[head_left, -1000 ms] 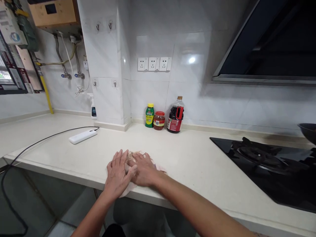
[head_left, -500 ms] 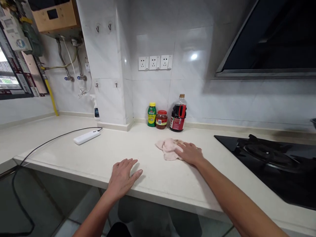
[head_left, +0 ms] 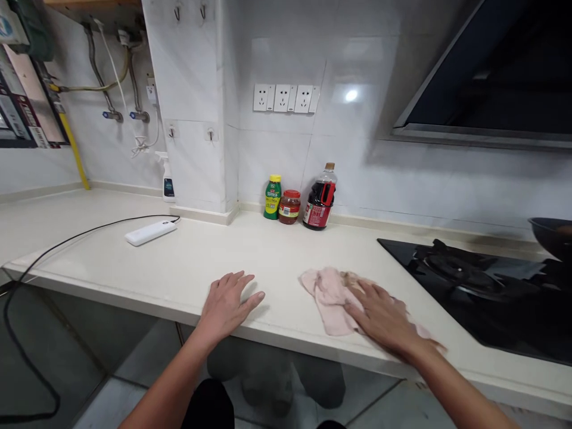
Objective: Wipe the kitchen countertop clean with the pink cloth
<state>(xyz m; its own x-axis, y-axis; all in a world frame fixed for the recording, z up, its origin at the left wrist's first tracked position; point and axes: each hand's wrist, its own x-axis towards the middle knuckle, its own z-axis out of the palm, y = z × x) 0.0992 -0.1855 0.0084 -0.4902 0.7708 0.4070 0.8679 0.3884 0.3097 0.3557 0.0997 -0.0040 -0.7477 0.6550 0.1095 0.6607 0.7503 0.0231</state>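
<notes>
A crumpled pale pink cloth (head_left: 328,292) lies on the white countertop (head_left: 272,256), left of the stove. My right hand (head_left: 379,313) presses down on it with fingers curved over the fabric, and cloth shows on both sides of the palm. Part of the cloth is hidden beneath that hand. Near the counter's front edge, my left hand (head_left: 227,304) is palm down with its fingers apart and holds nothing. Whether it touches the surface I cannot tell.
Against the back wall stand a green bottle (head_left: 272,198), a red-lidded jar (head_left: 289,208) and a large dark sauce bottle (head_left: 320,199). To the left are a white power bank (head_left: 151,233) with a black cable and a spray bottle (head_left: 167,179). A black gas stove (head_left: 473,292) is at right.
My right hand has drawn the cloth toward me and to the right, and the cloth is more spread out. My left hand stays about where it was. The view has shifted slightly.
</notes>
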